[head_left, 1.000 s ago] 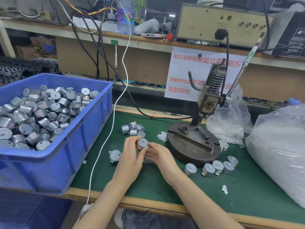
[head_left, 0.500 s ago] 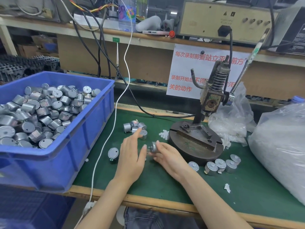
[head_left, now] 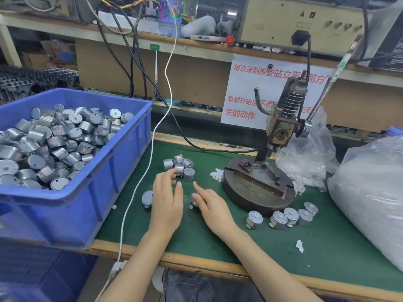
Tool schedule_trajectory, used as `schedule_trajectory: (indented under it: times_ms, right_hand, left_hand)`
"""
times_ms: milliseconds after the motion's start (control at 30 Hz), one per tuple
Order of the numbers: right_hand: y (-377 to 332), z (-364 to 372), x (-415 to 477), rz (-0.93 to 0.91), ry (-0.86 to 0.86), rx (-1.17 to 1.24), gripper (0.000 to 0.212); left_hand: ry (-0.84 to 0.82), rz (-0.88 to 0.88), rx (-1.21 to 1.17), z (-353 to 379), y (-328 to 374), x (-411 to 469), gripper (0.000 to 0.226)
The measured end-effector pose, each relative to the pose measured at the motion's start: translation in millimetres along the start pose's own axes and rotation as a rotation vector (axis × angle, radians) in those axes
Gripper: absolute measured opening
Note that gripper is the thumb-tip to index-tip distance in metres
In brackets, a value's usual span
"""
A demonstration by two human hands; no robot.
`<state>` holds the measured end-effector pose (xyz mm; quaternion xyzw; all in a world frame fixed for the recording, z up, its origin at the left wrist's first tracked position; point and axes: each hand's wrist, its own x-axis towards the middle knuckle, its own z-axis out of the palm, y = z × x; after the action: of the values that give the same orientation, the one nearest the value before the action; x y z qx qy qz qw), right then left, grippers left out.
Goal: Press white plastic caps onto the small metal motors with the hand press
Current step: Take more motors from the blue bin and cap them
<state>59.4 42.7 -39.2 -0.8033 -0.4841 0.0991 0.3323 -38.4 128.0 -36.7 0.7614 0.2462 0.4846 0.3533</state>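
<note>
My left hand [head_left: 168, 201] lies over the green mat with fingers stretched out, its fingertips at a small cluster of metal motors [head_left: 182, 166]. My right hand [head_left: 210, 207] pinches one small motor [head_left: 193, 198] low on the mat; the hand hides most of it. A little pile of white plastic caps [head_left: 217, 175] sits just left of the hand press [head_left: 259, 186], whose round base is bare and whose lever [head_left: 327, 83] points up to the right. One loose motor [head_left: 147, 197] lies left of my left hand. Several motors [head_left: 283, 217] stand in a row before the press base.
A blue bin [head_left: 122, 171] full of motors fills the left side. Plastic bags of white parts lie at the right [head_left: 370, 192] and behind the press [head_left: 309, 153]. A white cable [head_left: 139, 177] runs down across the mat's left edge. A shelf with equipment is behind.
My left hand let go of the motor both hands held and reached forward to the motor cluster. My right hand kept that motor and lowered it to the mat.
</note>
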Motion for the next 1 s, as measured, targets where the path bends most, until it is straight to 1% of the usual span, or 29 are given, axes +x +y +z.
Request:
schedule_trajectory:
  times_ms: [267,333,467,533,667,833,933,1000]
  right_hand:
    - [0,2,0,-0.004,-0.015,-0.055,0.044]
    - [-2,3,-2,-0.028,-0.011,-0.113,0.046]
    - [-8,7,-5,-0.096,-0.002,-0.333,0.049]
    - [-9,9,-6,-0.095,0.0,-0.371,0.049]
    - [-12,12,-5,-0.136,-0.052,-0.435,0.049]
    - [-11,10,-5,-0.079,-0.048,-0.412,0.049]
    - [-14,8,-6,-0.027,0.006,-0.338,0.041]
    - [-16,8,-5,0.051,0.059,-0.272,0.035]
  left_hand:
    - [-0.033,0.026,-0.032,2,-5,1,0.027]
    - [-0.032,0.012,-0.047,3,-5,1,0.028]
    - [-0.021,-0.002,-0.077,2,-5,1,0.03]
    - [-0.021,-0.015,-0.086,3,-5,1,0.031]
    - [-0.033,-0.028,-0.07,4,-7,2,0.029]
    - [-0.073,0.017,0.005,6,-8,2,0.027]
    - [-0.115,0.003,0.044,7,-8,3,0.026]
    - [-0.145,-0.009,0.06,7,-8,4,0.025]
